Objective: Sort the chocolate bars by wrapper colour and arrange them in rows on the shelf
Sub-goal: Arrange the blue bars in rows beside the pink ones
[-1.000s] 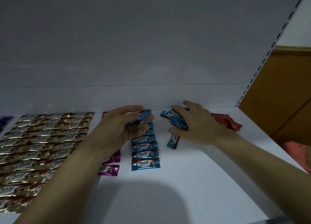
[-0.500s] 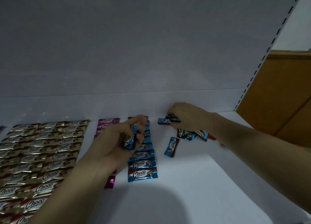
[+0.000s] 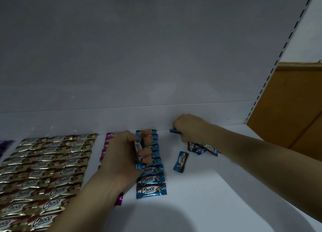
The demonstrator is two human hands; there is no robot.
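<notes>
On the white shelf point(image 3: 200, 188) a column of blue-wrapped chocolate bars point(image 3: 150, 180) runs front to back. My left hand point(image 3: 122, 156) grips a blue bar point(image 3: 138, 149) upright just left of that column. My right hand point(image 3: 190, 127) pinches another blue bar point(image 3: 173, 131) near the back of the shelf. A loose blue bar point(image 3: 181, 161) lies tilted to the right of the column, and a small heap of blue bars point(image 3: 202, 149) shows under my right forearm. Gold bars point(image 3: 45, 163) fill rows at the left. A column of purple bars point(image 3: 108, 139) is mostly hidden by my left hand.
The shelf's back wall point(image 3: 139, 75) rises close behind the bars. A perforated upright point(image 3: 271, 71) bounds the shelf at the right, with a brown panel point(image 3: 296, 101) beyond it. A dark purple wrapper point(image 3: 5, 144) shows at the far left edge.
My left hand has turned its blue bar from flat to upright and drawn it nearer. My right hand has moved off the blue heap to the back of the shelf, holding one bar.
</notes>
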